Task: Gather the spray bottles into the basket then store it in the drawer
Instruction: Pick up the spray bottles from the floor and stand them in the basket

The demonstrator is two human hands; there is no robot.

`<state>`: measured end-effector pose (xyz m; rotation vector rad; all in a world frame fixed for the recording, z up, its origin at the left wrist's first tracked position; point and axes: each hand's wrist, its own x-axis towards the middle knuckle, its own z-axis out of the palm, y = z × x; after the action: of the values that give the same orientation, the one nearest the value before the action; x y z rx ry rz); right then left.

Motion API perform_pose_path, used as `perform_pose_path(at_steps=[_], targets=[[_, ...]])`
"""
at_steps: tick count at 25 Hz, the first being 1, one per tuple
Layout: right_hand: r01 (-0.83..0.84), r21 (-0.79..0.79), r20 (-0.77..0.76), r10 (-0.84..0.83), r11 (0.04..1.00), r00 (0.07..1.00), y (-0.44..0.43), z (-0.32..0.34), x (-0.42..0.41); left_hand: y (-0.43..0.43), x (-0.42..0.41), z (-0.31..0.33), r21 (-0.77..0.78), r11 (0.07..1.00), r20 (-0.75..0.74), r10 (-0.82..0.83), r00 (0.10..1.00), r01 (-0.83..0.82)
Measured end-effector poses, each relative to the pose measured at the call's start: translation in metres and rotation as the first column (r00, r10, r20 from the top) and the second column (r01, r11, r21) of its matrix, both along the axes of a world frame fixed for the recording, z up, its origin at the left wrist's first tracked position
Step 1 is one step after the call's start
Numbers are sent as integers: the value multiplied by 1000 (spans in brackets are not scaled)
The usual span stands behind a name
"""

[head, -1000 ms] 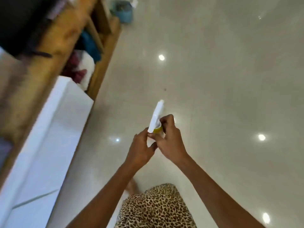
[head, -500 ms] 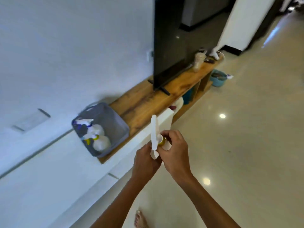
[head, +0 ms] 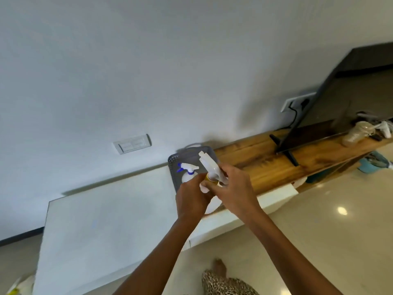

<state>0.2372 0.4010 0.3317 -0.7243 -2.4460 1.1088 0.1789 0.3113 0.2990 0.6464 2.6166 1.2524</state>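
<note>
Along the pale matt wall runs a low white bench [head: 102, 222], flat-topped and smooth. It meets a wooden bench [head: 265, 160] with a warm, streaky grain, which carries a thin dark television [head: 344, 96] on slim feet.

Where the two meet sits the grey basket [head: 173, 169], a squarish plastic tub with perforated walls and rounded corners. We judge it stiff and light enough to lift by its rim.

Inside it already lies the blue-nozzled bottle [head: 187, 175], white and round-bodied. The yellow-collared bottle [head: 209, 165] is in our hands just in front of the basket, its long white trigger head tilted over the rim.

Our right grip [head: 236, 188] is curled round the neck at the yellow collar [head: 209, 177]. Our left grip [head: 191, 201] clasps the bottle just beside it, with the pale body showing below both.

We take this bottle for thin, glossy plastic: light, a little squeezable in the body, and likely slick if wet. It is not fragile. How full it is we cannot tell.

The neck under the trigger head looks the firmest place to hold, being narrow and rigid. A support under the body would steady it on the way down.
</note>
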Motion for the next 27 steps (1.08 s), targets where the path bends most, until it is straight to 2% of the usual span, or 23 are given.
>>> perform_pose_path(at_steps=[4, 7, 10, 15, 20, 23, 27], targets=[[-108, 98, 45, 104, 989, 994, 26, 6, -64, 14, -50, -3, 14, 1000, 81, -7, 997, 5], [-175, 51, 35, 173, 983, 984, 55, 7, -106, 19, -84, -10, -132, 990, 12, -51, 999, 52], [-183, -37, -3, 183, 982, 983, 89, -2, -152, 23, -109, -19, -181, 983, 9, -6, 1000, 8], [-184, -142, 52, 193, 973, 980, 123, -60, -221, 31, -146, -43, -293, 956, 75, 50, 996, -26], [-243, -165, 198, 273, 956, 941, 136, -137, -264, 38, -165, -63, -334, 939, 133, 140, 981, -89], [-235, -179, 269, 277, 955, 922, 136, -168, -281, 37, -169, -75, -355, 928, 147, 171, 974, -110], [-313, -223, 328, 373, 923, 868, 130, -199, -298, 37, -174, -91, -376, 918, 174, 203, 964, -125]])
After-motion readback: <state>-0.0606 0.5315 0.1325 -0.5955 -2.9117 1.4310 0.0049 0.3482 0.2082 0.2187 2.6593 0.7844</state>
